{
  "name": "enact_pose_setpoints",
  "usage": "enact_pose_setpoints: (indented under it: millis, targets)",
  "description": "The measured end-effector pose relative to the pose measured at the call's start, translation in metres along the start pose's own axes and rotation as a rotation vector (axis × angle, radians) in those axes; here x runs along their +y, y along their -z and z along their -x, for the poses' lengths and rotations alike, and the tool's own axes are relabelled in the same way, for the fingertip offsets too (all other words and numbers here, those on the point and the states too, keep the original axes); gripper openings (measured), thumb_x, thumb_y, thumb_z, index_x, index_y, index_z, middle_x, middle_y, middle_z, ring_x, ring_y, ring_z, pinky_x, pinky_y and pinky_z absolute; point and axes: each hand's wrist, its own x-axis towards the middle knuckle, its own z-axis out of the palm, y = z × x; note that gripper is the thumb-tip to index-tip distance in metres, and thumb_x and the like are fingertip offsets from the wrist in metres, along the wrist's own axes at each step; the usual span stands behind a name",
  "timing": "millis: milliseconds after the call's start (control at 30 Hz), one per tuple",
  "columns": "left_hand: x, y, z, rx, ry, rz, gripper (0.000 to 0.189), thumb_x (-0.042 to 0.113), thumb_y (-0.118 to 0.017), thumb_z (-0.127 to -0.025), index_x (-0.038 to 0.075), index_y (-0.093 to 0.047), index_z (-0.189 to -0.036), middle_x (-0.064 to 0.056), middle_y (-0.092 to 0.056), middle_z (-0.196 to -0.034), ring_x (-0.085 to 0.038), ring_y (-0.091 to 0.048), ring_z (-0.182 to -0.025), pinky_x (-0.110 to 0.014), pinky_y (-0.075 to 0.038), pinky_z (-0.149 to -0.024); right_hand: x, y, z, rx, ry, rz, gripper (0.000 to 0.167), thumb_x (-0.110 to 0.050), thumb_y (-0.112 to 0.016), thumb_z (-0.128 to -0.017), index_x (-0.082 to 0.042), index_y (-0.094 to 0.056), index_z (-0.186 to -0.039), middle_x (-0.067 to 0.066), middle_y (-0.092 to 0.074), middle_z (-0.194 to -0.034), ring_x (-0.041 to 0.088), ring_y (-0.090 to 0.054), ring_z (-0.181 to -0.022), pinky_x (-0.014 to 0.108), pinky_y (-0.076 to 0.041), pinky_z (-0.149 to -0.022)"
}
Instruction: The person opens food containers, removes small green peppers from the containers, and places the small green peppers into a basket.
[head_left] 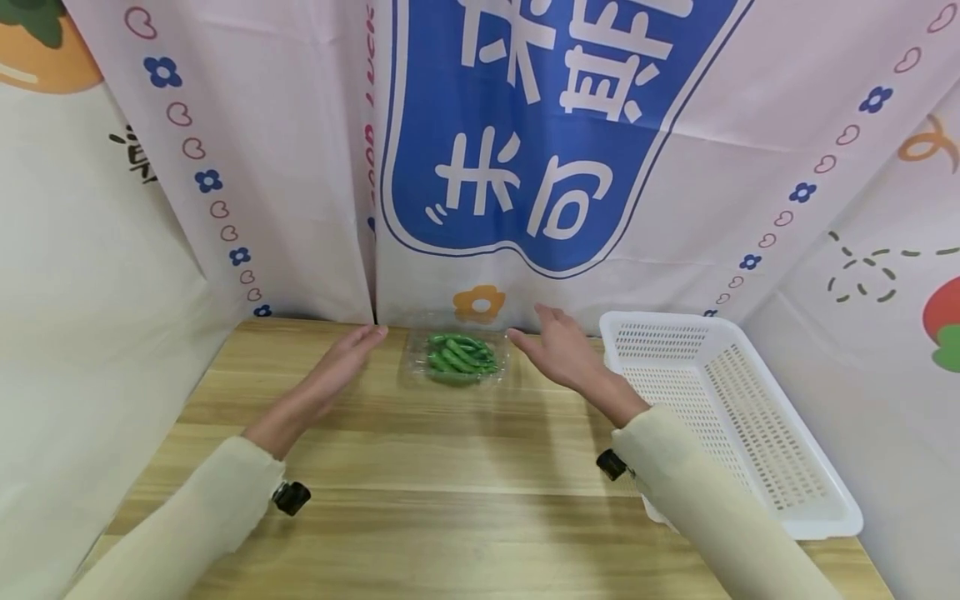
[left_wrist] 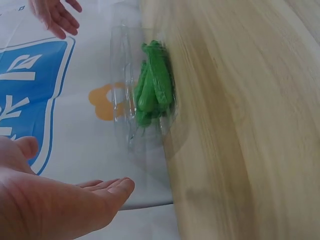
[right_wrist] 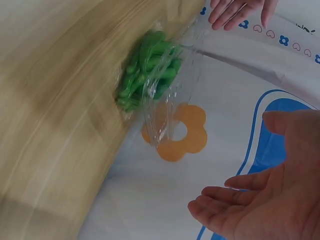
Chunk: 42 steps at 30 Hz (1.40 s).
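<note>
Several green chili peppers lie inside a clear plastic container at the back of the table. On its left, my left hand is held apart from it, fingers extended. To its right, my right hand likewise reaches out with straight fingers, not touching it. The left wrist view shows the peppers beyond my left hand, whose palm faces them. In the right wrist view the container stands in front of the right hand, its palm bare.
A white perforated plastic basket stands at the right side of the wooden table. Behind the table hangs a printed cloth with a blue patch, and pale cloth hangs at the sides.
</note>
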Motion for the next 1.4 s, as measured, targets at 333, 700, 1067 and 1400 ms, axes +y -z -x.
enact_pose_setpoints:
  millis: [333, 700, 1067, 1400]
  targets:
    - [-0.004, -0.014, -0.006, 0.007, 0.016, 0.071, 0.084, 0.060, -0.038, -0.111, 0.004, -0.014, -0.169, -0.024, -0.012, -0.175, -0.049, -0.016, -0.159, -0.071, -0.009, -0.127, -0.009, -0.029, -0.005, 0.000, -0.041, -0.109, 0.084, -0.050, -0.050, -0.109, 0.012, -0.028, -0.161, 0.033, -0.038, -0.162, 0.048, -0.037, -0.151, 0.057, -0.034, -0.125]
    - [-0.016, -0.029, -0.019, -0.015, -0.006, 0.216, 0.071, 0.041, -0.038, -0.115, -0.008, -0.022, -0.163, -0.030, -0.021, -0.169, -0.047, -0.019, -0.158, -0.058, -0.014, -0.131, 0.002, -0.071, -0.014, -0.014, -0.123, -0.324, 0.085, -0.051, -0.050, -0.109, 0.011, -0.026, -0.162, 0.031, -0.036, -0.165, 0.046, -0.037, -0.152, 0.057, -0.034, -0.125]
    - [-0.024, -0.042, -0.031, -0.047, 0.024, 0.391, 0.067, 0.032, -0.040, -0.116, -0.010, -0.017, -0.162, -0.029, -0.014, -0.170, -0.039, -0.008, -0.162, -0.050, -0.008, -0.134, 0.016, -0.099, -0.018, 0.008, -0.254, -0.668, 0.081, -0.050, -0.048, -0.110, 0.003, -0.023, -0.166, 0.026, -0.041, -0.164, 0.043, -0.039, -0.152, 0.058, -0.036, -0.124]
    - [-0.028, -0.052, -0.042, -0.062, 0.047, 0.500, 0.074, 0.032, -0.040, -0.116, -0.006, 0.000, -0.166, -0.024, 0.004, -0.176, -0.038, 0.002, -0.163, -0.048, -0.005, -0.133, 0.018, -0.114, -0.025, 0.042, -0.295, -0.923, 0.071, -0.047, -0.054, -0.109, 0.001, -0.039, -0.160, 0.023, -0.046, -0.161, 0.040, -0.041, -0.151, 0.057, -0.031, -0.126]
